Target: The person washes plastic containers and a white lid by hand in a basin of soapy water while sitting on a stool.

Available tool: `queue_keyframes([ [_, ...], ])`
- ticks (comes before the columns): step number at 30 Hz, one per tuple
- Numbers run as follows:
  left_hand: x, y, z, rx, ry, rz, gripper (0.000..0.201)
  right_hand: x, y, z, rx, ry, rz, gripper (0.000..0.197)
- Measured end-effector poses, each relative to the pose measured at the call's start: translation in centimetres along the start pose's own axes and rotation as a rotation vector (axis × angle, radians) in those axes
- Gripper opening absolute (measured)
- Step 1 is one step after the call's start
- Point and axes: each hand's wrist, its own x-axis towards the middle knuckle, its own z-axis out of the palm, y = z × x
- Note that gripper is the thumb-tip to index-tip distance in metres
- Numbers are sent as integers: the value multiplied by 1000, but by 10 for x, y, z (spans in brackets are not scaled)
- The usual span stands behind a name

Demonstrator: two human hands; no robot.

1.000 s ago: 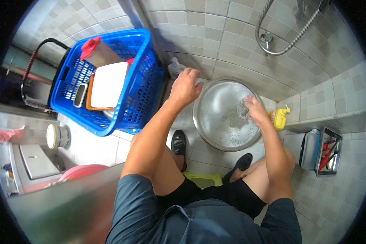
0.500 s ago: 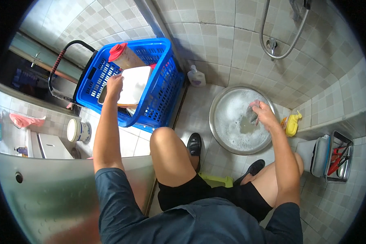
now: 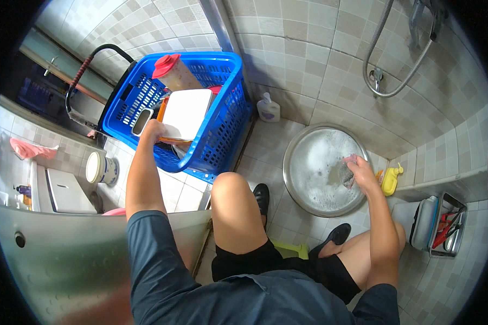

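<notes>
My left hand [image 3: 155, 129] reaches into the blue plastic basket [image 3: 220, 130]. It touches the lower left corner of a white square lid or box [image 3: 187, 114], beside an orange-rimmed container [image 3: 161, 111]; its fingertips are partly hidden and blurred. A white-rimmed oblong container [image 3: 142, 122] lies left of the hand. A clear jug with a red lid [image 3: 167, 66] leans at the back of the basket. Over the round metal basin [image 3: 290, 182] of foamy water [image 3: 321, 157], my right hand [image 3: 362, 172] is closed on a grey scrubber [image 3: 349, 177].
A white pump bottle [image 3: 269, 109] stands by the tiled wall. Right of the basin is a yellow bottle [image 3: 390, 181], then a metal rack with red-handled tools [image 3: 448, 227]. A shower hose [image 3: 372, 65] hangs above. A frosted panel [image 3: 81, 254] and white bucket [image 3: 102, 168] are at left.
My left hand has moved down along the white square lid or box to its lower corner. The oblong container beside it now shows more fully. My right hand still holds the scrubber over the basin.
</notes>
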Motion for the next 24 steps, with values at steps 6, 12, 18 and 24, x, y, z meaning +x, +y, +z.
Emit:
queue_keyframes([
  [6,0,-4,-18,-90,-11,-42,25,7,13,0,133,-31,56,40],
  [12,-17,17,-71,-735,26,-253,18,2,7,-3,98,8,19,34],
  [18,-43,33,-156,-685,133,-86,29,-6,-19,6,65,-18,-17,28],
  [24,-85,75,-215,-786,173,31,31,-7,-21,0,136,-47,-75,30],
])
